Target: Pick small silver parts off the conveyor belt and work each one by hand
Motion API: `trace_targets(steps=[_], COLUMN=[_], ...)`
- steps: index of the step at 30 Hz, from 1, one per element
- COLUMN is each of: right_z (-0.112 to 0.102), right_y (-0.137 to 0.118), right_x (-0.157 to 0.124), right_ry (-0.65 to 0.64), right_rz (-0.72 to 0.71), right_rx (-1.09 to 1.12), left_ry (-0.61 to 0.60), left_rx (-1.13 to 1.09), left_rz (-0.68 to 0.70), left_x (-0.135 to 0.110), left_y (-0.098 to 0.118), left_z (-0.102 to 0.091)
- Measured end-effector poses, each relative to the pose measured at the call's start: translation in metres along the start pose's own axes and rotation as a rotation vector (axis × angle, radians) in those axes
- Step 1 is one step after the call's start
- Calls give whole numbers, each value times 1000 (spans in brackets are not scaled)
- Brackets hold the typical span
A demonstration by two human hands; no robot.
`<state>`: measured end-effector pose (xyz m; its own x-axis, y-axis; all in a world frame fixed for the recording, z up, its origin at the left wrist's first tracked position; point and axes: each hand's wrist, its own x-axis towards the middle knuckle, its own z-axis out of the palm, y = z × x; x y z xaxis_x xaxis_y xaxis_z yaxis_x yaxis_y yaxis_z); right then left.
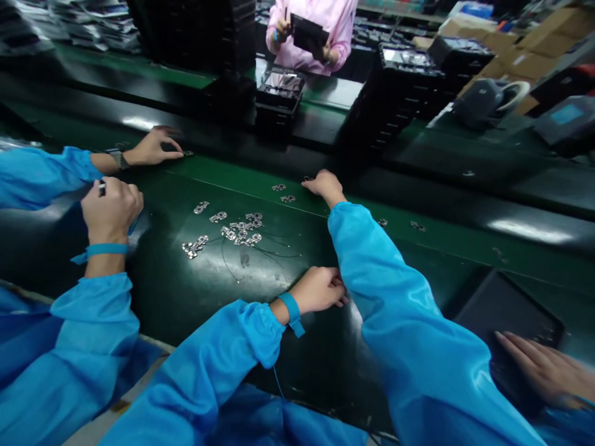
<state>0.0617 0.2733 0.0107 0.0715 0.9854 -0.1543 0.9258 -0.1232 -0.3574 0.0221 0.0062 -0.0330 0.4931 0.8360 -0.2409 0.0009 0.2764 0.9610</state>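
Note:
My right hand (324,186) reaches across to the green strip, its thumb and fingers pinched at a small circuit board (307,178) that is mostly hidden. Lower down, my left hand (320,288), with a blue wrist strap, rests near the table with curled fingers. Behind my right sleeve, its fingertips are partly hidden, so I cannot make out what they hold. A cluster of small circuit boards (242,232) lies to the left of my hands, with thin black cables trailing from it. Two loose boards (283,193) lie just left of my right hand.
At left, a co-worker's watch-wearing hand (155,147) pinches near a board; a curled hand (113,207) is below it. Another person's hand (543,362) touches a black tray (504,310) at right. Stacked black devices (393,93) and a person in pink (309,37) are opposite.

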Motion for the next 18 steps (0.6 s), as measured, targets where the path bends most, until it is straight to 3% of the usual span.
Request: trace_targets(steps=[10, 18], right_z=[28, 11], right_y=[-17, 21], right_x=[11, 32], right_ry=[-35, -22], right_rz=[-73, -82], right_rx=[-125, -151], left_ry=[-32, -16], left_rx=[147, 17], left_rz=[-15, 0], left_x=[-7, 0], left_y=[10, 1], left_z=[-7, 0])
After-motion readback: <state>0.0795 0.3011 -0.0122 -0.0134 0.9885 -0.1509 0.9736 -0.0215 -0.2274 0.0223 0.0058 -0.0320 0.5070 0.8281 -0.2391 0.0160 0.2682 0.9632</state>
